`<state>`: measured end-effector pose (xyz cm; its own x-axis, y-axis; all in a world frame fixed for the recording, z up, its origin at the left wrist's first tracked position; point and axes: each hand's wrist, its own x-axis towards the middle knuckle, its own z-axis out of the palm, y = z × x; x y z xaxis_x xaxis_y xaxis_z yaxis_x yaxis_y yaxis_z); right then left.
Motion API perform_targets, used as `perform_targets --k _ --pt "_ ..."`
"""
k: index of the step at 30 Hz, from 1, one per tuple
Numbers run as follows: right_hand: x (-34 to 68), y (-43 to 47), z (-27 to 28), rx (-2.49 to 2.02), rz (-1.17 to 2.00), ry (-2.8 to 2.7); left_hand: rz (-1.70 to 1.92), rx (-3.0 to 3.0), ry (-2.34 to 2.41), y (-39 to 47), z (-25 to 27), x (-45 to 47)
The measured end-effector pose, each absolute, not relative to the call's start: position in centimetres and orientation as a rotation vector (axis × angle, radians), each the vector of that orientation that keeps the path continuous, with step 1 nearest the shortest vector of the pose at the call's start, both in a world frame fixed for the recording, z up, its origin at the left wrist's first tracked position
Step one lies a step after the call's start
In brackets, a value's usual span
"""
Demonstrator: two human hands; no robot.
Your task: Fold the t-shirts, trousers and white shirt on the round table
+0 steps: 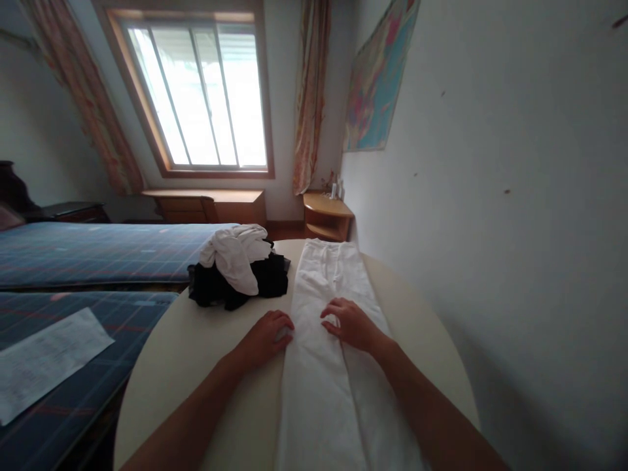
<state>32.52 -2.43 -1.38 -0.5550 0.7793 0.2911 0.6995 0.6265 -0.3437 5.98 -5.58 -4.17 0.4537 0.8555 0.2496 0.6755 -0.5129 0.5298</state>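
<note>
A person's two bare hands press flat on a pair of white trousers spread lengthwise down the middle of a round, cream-coloured table, the garment's long axis running from the bottom edge of the frame up toward the waistband at centre. The left hand lies at the trousers' left edge, fingertips on the hem line and palm still on bare tabletop; the right hand sits squarely on the cloth, just right of the fold between the legs, and is the one more fully on the fabric. Both hands are open, fingers slightly spread and gripping nothing. The cloth looks thin, smooth and softly creased (a woven cotton, by its look). Just above the left hand, near but not touching it, a heap of clothes mixes crumpled white pieces over black ones. At lower left a sheet of printed paper rests on a bed with a blue plaid cover. A bright window fills the upper left, a map hangs at upper right.
</note>
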Motion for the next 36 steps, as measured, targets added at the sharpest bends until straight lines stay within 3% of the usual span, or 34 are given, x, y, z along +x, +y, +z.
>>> perform_targets --k 8,24,36 --pt "26.7 -13.9 0.5 -0.567 0.485 -2.89 0.81 2.35 1.26 -4.8 -5.7 5.3" --pt "23.8 -20.0 -1.8 -0.495 -0.246 -2.899 0.908 2.296 1.27 -4.7 -6.4 5.3" --pt "21.8 -21.3 -5.2 -0.636 -0.38 -2.737 0.906 2.315 1.286 -4.4 -7.1 5.3"
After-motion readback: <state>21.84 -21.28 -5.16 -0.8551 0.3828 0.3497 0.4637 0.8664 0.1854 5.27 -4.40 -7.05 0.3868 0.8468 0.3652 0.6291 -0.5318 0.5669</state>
